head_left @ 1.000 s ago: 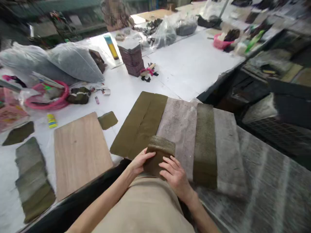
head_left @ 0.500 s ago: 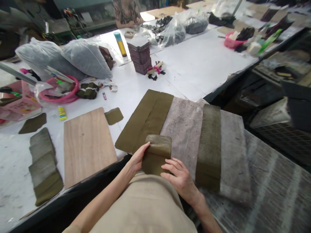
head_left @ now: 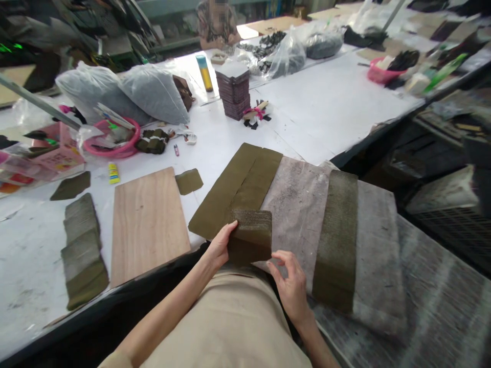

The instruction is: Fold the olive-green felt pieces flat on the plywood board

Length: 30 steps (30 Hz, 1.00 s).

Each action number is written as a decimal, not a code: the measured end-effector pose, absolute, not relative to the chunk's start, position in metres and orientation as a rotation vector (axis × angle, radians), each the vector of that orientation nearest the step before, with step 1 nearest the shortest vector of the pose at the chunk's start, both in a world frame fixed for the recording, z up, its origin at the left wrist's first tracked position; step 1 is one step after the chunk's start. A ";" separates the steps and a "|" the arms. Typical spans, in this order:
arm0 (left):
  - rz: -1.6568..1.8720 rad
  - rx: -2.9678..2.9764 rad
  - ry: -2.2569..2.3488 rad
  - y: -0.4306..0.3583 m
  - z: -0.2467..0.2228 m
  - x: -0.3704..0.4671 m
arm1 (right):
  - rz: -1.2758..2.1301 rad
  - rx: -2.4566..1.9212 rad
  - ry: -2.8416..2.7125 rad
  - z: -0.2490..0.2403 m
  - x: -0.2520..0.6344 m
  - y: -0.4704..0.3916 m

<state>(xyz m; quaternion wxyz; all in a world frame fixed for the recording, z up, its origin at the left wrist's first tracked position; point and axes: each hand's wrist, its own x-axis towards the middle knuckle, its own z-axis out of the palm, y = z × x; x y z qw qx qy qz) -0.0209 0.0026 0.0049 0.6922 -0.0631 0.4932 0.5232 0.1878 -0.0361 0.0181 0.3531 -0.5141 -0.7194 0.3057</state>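
My left hand (head_left: 221, 245) grips the left edge of an olive fabric stack (head_left: 251, 236), thumb on top. Beside its lower right corner is my right hand (head_left: 288, 276), thumb and forefinger apart; whether the fingertips touch the fabric is unclear. Behind the stack lie long olive fabric panels (head_left: 238, 186). On the greyish board (head_left: 295, 204) to the right rests an olive strip of overlapping pieces (head_left: 335, 240). A wooden board (head_left: 149, 225) lies on the left, with a small olive piece (head_left: 189, 181) by its corner and overlapping olive pieces (head_left: 82, 250) on its other side.
The white table (head_left: 326, 112) carries a dark purple stack (head_left: 232, 94), a yellow-blue can (head_left: 204, 74), stuffed plastic bags (head_left: 153, 92), a pink basket (head_left: 136, 135) and a yellow tube (head_left: 114, 174). A person (head_left: 217, 25) is at the far side.
My right hand has moved down and right to the stack's corner, its fingers drawn in. The held stack is tilted differently, and the view has shifted left.
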 end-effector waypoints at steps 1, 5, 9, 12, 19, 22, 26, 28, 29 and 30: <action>1.179 -0.123 1.108 0.001 0.004 -0.020 | 0.813 -1.405 -1.784 0.015 0.185 -0.034; 1.233 -0.068 1.109 -0.005 0.004 -0.016 | 0.909 -1.501 -1.665 0.007 0.173 -0.026; 1.264 -0.033 1.092 -0.009 0.006 -0.017 | 0.895 -1.470 -1.697 0.006 0.167 -0.025; 1.280 -0.021 1.093 -0.012 0.008 -0.017 | 0.863 -1.478 -1.773 0.005 0.165 -0.026; 1.284 -0.058 1.104 -0.018 0.012 -0.015 | 1.091 -1.661 -1.740 -0.003 0.160 -0.028; 1.289 -0.050 1.070 -0.019 0.013 -0.018 | 1.136 -1.677 -1.775 -0.008 0.160 -0.024; 1.328 0.004 1.042 -0.026 0.018 -0.023 | 1.123 -1.603 -1.850 -0.019 0.165 -0.016; 1.327 0.059 1.039 -0.030 0.019 -0.025 | 1.172 -1.607 -1.702 -0.030 0.169 -0.009; 1.308 0.087 1.020 -0.031 0.017 -0.026 | 1.266 -1.604 -1.600 -0.037 0.170 -0.005; 1.294 0.096 1.009 -0.030 0.014 -0.028 | 1.366 -1.584 -1.479 -0.045 0.169 0.000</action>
